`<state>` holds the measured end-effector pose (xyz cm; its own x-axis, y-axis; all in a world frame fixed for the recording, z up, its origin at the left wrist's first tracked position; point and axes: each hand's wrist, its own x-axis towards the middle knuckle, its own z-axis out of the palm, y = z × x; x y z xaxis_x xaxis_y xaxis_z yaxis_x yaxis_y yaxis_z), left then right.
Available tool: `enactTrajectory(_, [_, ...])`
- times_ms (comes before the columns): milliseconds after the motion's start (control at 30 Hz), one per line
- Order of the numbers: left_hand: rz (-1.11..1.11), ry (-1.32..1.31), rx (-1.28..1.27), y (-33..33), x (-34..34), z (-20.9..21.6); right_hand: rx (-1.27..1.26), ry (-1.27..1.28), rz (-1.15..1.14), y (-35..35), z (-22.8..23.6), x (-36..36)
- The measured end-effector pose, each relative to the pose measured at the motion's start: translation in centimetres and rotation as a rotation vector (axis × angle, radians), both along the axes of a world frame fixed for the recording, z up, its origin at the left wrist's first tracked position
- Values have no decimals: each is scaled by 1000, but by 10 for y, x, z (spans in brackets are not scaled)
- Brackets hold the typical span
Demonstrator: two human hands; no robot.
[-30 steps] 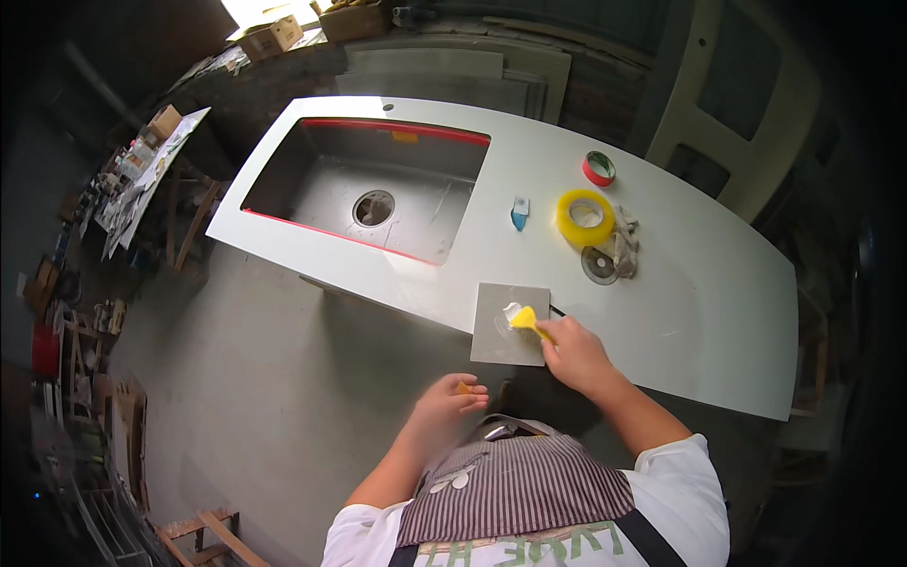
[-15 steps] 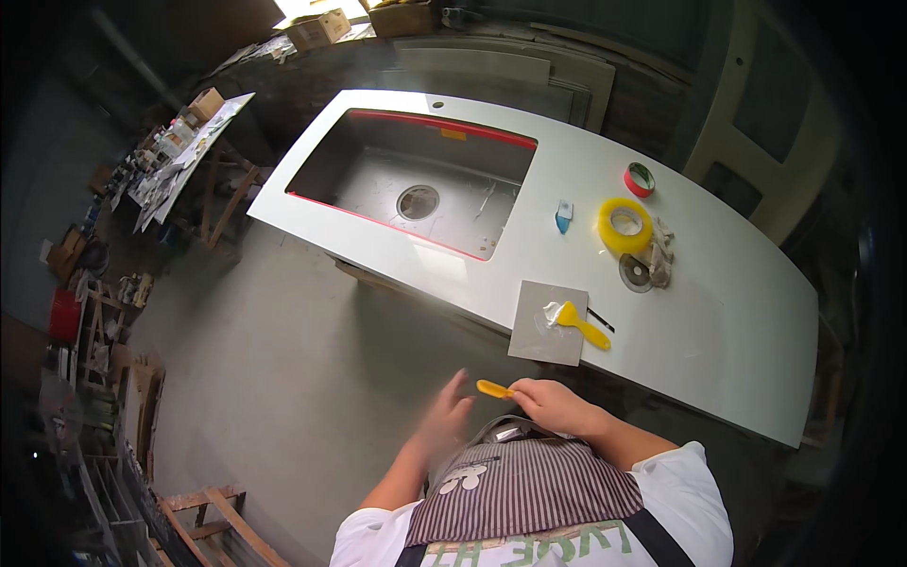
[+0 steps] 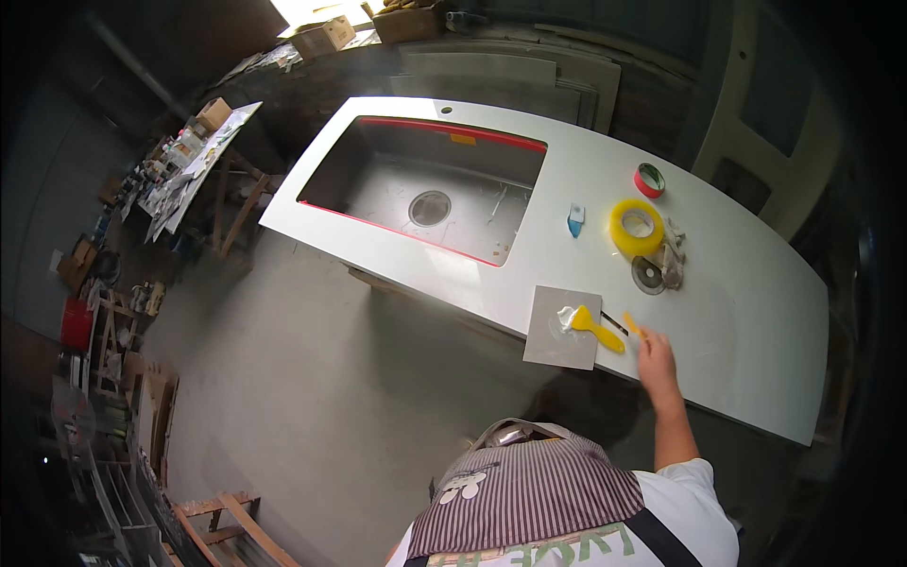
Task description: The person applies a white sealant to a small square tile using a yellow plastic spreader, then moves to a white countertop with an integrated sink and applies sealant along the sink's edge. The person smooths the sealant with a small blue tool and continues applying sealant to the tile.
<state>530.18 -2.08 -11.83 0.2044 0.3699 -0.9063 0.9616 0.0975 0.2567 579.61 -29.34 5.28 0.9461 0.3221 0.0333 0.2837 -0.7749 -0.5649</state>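
My right hand (image 3: 658,361) is closed around a small flat orange-yellow tool (image 3: 631,324) at the front edge of the white countertop (image 3: 746,369); its exact kind is unclear. Just left of its tip lies a thin black stick-like tool (image 3: 614,323). A yellow plastic scraper (image 3: 605,335) rests across a square grey board (image 3: 556,350), its blade beside a smear of white paste (image 3: 567,316). The board overhangs the countertop's front edge. My left hand is out of sight.
A steel sink (image 3: 378,180) edged with red tape fills the countertop's left half. Behind the board are a yellow tape roll (image 3: 621,236), a red-and-green tape roll (image 3: 644,187), a crumpled cloth (image 3: 673,269), a dark disc (image 3: 643,278) and a small blue-and-white piece (image 3: 574,223).
My right hand has moved from in front of my apron, forward and right to the countertop, carrying the orange-yellow tool. My left hand has dropped out of view.
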Motion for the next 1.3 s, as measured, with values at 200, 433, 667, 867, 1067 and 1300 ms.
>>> enactTrajectory(200, [-13,-41,2,8,19,14,-111,-50,-136,-11,-20,31])
enactTrajectory(433, [-48,-14,-8,14,23,23,91,-178,-72,-2,-3,14])
enactTrajectory(667, [-76,13,-17,18,25,31,260,-88,-2,12,16,-2])
enactTrajectory(867, [-109,27,-28,22,22,40,294,10,54,18,22,-13])
enactTrajectory(1067, [-157,32,-74,23,5,58,309,38,106,18,35,-12])
enactTrajectory(1300, [-1,-62,-51,96,5,227,328,87,100,22,55,-13])
